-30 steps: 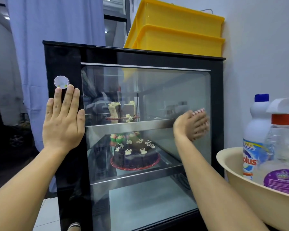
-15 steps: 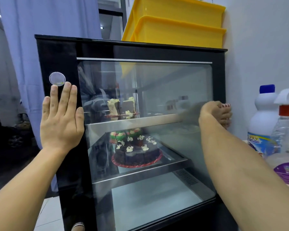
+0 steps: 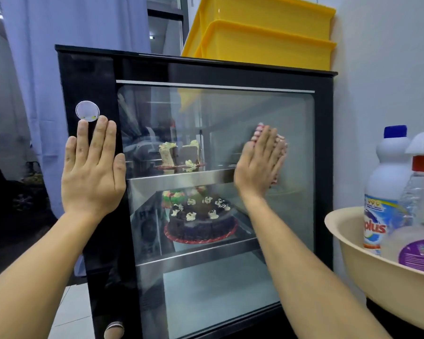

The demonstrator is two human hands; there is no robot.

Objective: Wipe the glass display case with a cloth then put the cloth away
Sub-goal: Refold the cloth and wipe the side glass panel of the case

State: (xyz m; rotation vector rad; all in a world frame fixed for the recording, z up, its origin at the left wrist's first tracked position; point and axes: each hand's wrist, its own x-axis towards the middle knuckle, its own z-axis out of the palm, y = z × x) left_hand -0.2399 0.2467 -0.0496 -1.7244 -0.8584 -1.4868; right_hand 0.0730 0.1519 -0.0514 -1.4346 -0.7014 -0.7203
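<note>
**Wiping stroke returns toward mid-pane**

My right hand (image 3: 260,162), fingers straight, presses the cloth (image 3: 278,143) flat on the display case (image 3: 206,69) glass, back from the right frame edge reached half a second ago; wiping continues. My left hand (image 3: 92,167) stays flat and empty on the black frame.

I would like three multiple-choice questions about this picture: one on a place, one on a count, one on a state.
1. Where does the left hand rest?
A. on the black frame of the display case
B. on the basin
C. on the top crate

2. How many yellow crates are stacked on the case?
A. one
B. two
C. four

3. How does the right hand work the cloth?
A. it presses it flat against the glass
B. it wrings it
C. it drops it

Answers: 1 A, palm flat under the round sticker; 2 B, two rims show; 3 A, fingers straight over the cloth.
</note>
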